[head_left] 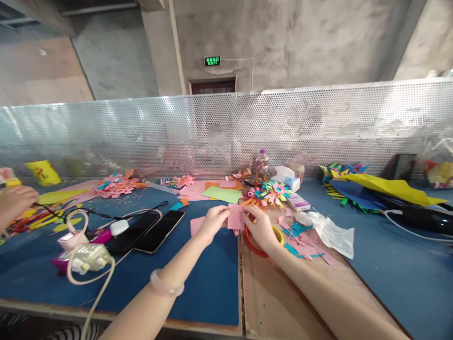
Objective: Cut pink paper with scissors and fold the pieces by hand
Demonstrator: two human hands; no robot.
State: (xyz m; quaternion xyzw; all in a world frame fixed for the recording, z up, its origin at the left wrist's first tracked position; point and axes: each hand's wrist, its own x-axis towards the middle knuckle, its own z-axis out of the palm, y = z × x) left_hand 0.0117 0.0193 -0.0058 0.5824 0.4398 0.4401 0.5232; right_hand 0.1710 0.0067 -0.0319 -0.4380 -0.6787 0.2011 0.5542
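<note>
A small piece of pink paper [235,218] is held up between my two hands over the table. My left hand [215,221] pinches its left edge, and a bracelet circles that wrist. On the other side, my right hand [260,227] pinches the right edge. Beneath the right hand lie scissors with red and yellow handles [279,235], partly covered by it; their blades are hidden. Another pink paper piece [196,225] lies on the blue tabletop just behind the left forearm. Beyond the hands, a green sheet [222,194] rests on pink and orange paper.
Colourful paper flowers [276,192], a drink bottle [262,168] and a tissue box [290,182] stand behind. Paper scraps [300,236] and a crumpled tissue [329,229] lie right. Phones [161,231] and charging cables [72,269] lie left. Another person's hand [17,203] is far left.
</note>
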